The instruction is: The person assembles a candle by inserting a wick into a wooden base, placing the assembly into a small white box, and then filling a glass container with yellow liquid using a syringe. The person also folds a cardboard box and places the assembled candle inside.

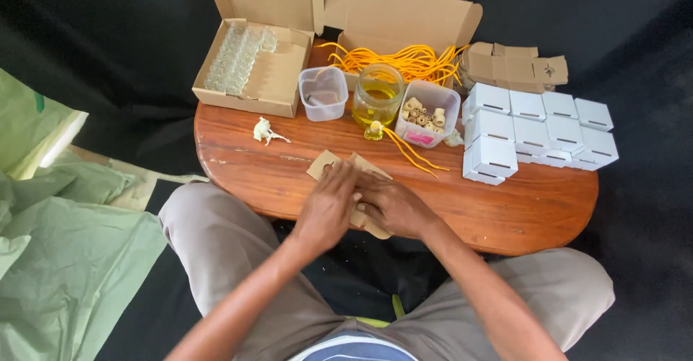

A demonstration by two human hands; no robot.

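Both hands press flat on a flat piece of brown cardboard (pixel 359 171) at the near edge of the wooden table (pixel 505 209). The left hand (pixel 326 206) lies palm down with its fingers stretched forward over the card; the right hand (pixel 393 203) lies beside it, touching it, fingers pointing left across the card. Neither hand closes around anything, but whether the fingertips pinch a fold beneath cannot be made out, since the hands cover most of the card. Only its far corners and one near corner show, so its full shape is hidden.

Just beyond the card stands a small bottle (pixel 374 131) in front of a glass jar of yellow liquid (pixel 378 95). To its left sits a clear plastic tub (pixel 323 93), its contents unclear; to its right, a second tub of small pale pieces (pixel 427 112). Yellow cords (pixel 404 61) spill from an open cardboard box (pixel 404 14) behind. Another open box (pixel 253 65) at the far left holds rows of small glass pieces, hard to tell apart. A small pale scrap (pixel 264 131) lies alone on the wood. On the right, folded white boxes (pixel 538 133) stand packed together, with flat brown box blanks (pixel 514 66) behind them.

The table is reddish, rounded, scuffed at its left edge. Black cloth (pixel 108 43) covers the ground; green fabric (pixel 65 231) is cut off at the left.
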